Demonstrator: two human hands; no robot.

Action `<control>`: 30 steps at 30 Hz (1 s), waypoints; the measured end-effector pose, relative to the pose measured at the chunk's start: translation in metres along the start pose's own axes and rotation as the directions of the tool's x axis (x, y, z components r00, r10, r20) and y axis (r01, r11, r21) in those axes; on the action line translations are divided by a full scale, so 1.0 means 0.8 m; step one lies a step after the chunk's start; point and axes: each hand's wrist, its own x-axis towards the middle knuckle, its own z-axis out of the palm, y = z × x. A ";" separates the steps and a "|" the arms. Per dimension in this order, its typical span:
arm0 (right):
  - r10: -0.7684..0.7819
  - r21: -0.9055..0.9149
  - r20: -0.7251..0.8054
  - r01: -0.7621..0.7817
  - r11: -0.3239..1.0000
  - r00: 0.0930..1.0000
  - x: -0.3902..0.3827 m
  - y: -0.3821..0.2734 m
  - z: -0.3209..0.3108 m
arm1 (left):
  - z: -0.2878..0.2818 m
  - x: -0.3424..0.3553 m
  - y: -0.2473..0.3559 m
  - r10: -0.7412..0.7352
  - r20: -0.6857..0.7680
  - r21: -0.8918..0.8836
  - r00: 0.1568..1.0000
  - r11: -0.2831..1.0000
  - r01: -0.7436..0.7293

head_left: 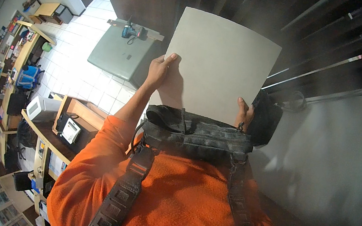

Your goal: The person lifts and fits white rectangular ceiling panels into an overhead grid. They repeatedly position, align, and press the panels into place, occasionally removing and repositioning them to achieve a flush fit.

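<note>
A large pale rectangular panel (220, 62) is held up in front of my chest, its plain face toward me. My left hand (159, 70) grips its left edge, thumb on the near face and the fingers hidden behind. On the lower right, my right hand (244, 114) holds the panel too; its thumb shows on the face, the rest is partly covered by a black chest bag (198, 137). The panel's lower edge is hidden behind that bag, which hangs from straps over my orange sleeves and top.
A grey-green box-shaped stand (117, 52) at the left bears a cordless drill (130, 31) and a long flat strip (154, 35). Dark slats (275, 9) rise ahead. A pale wall (326, 161) lies right. Desks with a telephone (71, 130) stand left.
</note>
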 end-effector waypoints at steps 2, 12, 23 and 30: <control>-0.011 0.031 -0.013 0.012 0.999 1.000 -0.003 0.000 0.003 | 0.001 0.002 -0.002 0.022 -0.015 0.014 1.000 1.000 -0.021; -0.092 0.021 -0.139 0.096 0.995 0.986 0.008 0.024 0.005 | 0.002 0.000 0.003 -0.033 0.037 0.027 0.999 0.999 0.032; 0.006 0.045 -0.172 0.002 0.999 0.985 0.008 0.023 0.003 | 0.009 0.004 0.001 -0.067 0.028 0.068 0.997 0.996 0.065; -0.062 -0.009 -0.148 0.061 0.998 0.987 0.011 0.028 0.000 | 0.015 -0.001 0.006 0.015 -0.004 0.040 1.000 0.999 -0.015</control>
